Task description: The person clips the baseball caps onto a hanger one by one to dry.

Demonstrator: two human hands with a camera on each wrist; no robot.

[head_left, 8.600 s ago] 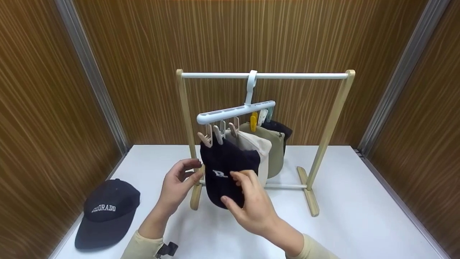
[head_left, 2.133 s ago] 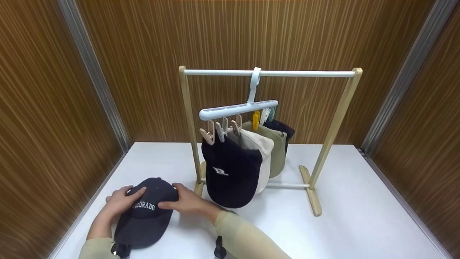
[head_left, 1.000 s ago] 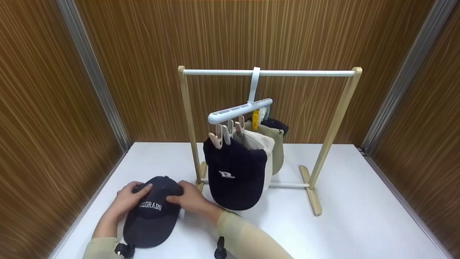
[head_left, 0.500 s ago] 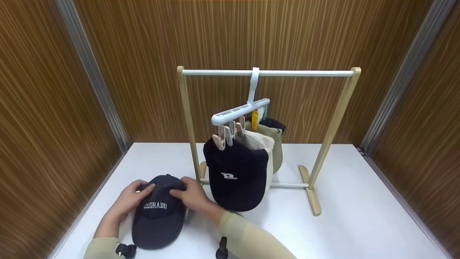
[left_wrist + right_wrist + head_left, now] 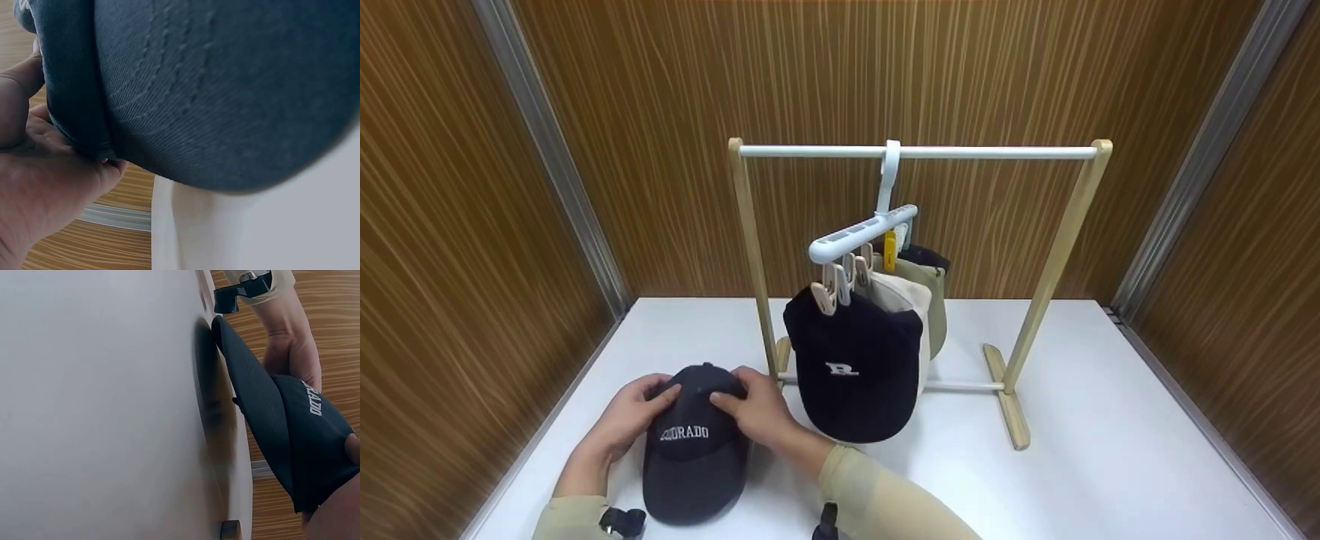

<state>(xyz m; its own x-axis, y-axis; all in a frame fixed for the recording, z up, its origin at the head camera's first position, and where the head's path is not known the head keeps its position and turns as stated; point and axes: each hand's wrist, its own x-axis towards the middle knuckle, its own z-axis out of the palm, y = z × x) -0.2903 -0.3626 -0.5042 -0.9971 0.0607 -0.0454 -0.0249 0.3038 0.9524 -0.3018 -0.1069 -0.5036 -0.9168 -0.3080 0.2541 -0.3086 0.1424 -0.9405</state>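
Observation:
A dark navy baseball cap [image 5: 694,480] lettered COLORADO is held upright, brim toward me, at the front left in the head view. My left hand [image 5: 626,416] grips its left side, thumb on the crown. On the other side my right hand [image 5: 769,412] pinches the crown, thumb in front. In the left wrist view the stitched brim [image 5: 236,84] fills the top, with the left hand [image 5: 50,180] beside it. The right wrist view shows the cap [image 5: 315,433] with its brim over a shadow on the table. Fingers behind the cap are hidden.
A wooden rack [image 5: 1054,270] with a white rail bears a pale hanger [image 5: 859,236]. Clothespins [image 5: 825,300] on it hold a black cap [image 5: 859,337] with a white R, a cream cap [image 5: 924,300], an olive cap [image 5: 937,315] and another dark cap [image 5: 926,256].
Earlier both hands were at the hanging R cap; since then they have taken hold of the COLORADO cap and moved it right from the far left. The hanger has swung, its near end rightward.

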